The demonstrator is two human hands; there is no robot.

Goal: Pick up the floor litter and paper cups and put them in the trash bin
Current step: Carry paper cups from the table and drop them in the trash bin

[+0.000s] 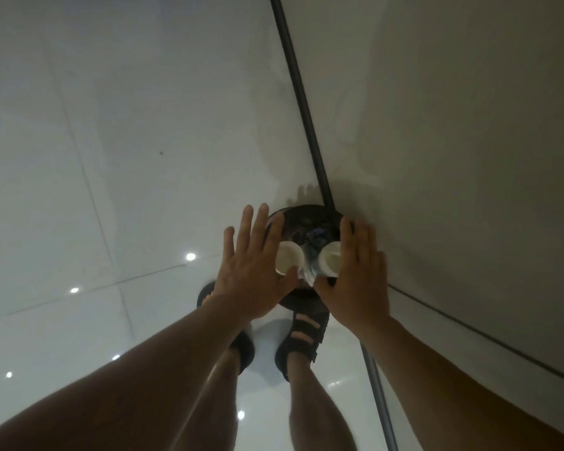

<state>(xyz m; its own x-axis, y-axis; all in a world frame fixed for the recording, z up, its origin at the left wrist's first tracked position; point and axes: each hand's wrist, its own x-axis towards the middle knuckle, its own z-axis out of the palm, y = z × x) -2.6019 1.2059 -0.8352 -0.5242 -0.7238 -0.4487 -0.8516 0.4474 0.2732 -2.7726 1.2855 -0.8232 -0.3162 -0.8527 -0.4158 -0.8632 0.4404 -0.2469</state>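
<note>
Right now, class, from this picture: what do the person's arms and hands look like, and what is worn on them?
The left arm and right arm are bare, with no sleeves in view. The left hand and right hand have no gloves. No ring, watch or band shows. Black strapped sandals are on the feet.

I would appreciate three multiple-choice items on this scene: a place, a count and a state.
1. Where is the bin? A by the wall; B mid-floor; C on a table.
2. How many cups show? A one; B two; C four.
3. The left hand and right hand are: A fists; B open; C gripping a broom.
Answers: A, it sits at the wall's foot; B, two white mouths show over the bin; B, all fingers are straight.
</note>
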